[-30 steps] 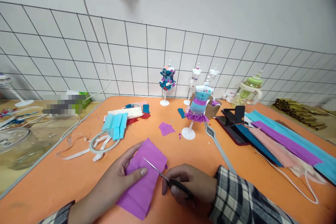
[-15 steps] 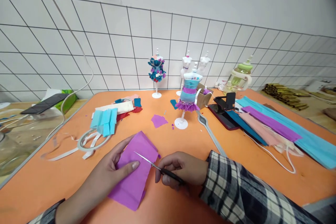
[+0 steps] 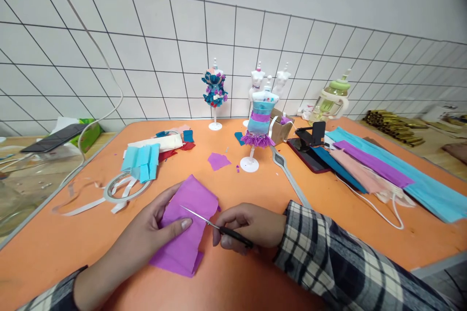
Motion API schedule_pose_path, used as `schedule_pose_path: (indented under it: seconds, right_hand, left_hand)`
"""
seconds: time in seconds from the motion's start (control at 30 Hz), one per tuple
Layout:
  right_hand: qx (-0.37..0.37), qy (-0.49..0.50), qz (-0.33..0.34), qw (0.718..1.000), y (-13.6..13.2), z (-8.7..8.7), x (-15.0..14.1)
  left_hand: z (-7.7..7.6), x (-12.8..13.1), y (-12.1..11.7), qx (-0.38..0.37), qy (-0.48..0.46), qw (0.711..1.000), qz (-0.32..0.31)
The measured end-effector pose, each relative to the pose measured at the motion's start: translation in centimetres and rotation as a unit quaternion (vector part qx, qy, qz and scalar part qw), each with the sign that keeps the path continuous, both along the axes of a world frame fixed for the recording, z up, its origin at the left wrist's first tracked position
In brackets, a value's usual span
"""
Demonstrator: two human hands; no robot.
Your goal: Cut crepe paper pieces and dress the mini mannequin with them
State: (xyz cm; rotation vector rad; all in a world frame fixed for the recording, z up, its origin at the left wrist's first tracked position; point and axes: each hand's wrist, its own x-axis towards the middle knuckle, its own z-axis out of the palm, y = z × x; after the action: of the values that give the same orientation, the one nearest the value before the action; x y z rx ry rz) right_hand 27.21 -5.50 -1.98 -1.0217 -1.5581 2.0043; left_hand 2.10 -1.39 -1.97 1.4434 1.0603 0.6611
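A folded sheet of purple crepe paper [image 3: 189, 238] lies on the orange table [image 3: 328, 204] in front of me. My left hand [image 3: 153, 231] rests on its left side, thumb and fingers closed on the paper. My right hand [image 3: 251, 227] is wrapped round the black handles of small scissors [image 3: 215, 226], whose thin blades lie across the paper pointing up-left. Further back stands a small mannequin [image 3: 257, 129] dressed in blue and purple paper.
Light blue paper pieces [image 3: 142, 161] and a tape ring with white strips [image 3: 118, 189] lie left. A purple scrap [image 3: 218, 160], more mannequins [image 3: 214, 90], a phone on a stand [image 3: 310, 148], long crepe strips [image 3: 379, 170] and a green bottle [image 3: 330, 99] are behind and right.
The view has tilted and shifted, so everything sits a little lower-left in the picture. Both hands, the scissors and the purple paper keep nearly the same pose.
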Motion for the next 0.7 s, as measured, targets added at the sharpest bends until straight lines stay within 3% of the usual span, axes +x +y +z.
schedule_pose_path:
  seconds: [0.2, 0.7]
  right_hand:
    - [0.013, -0.016, 0.010, 1.000, -0.09, -0.16, 0.21]
    - [0.007, 0.005, 0.016, 1.000, -0.11, -0.72, -0.16]
  left_hand:
    - [0.23, -0.04, 0.15, 0.029, 0.009, 0.999, 0.023]
    - [0.16, 0.39, -0.54, 0.017, -0.003, 1.000, 0.003]
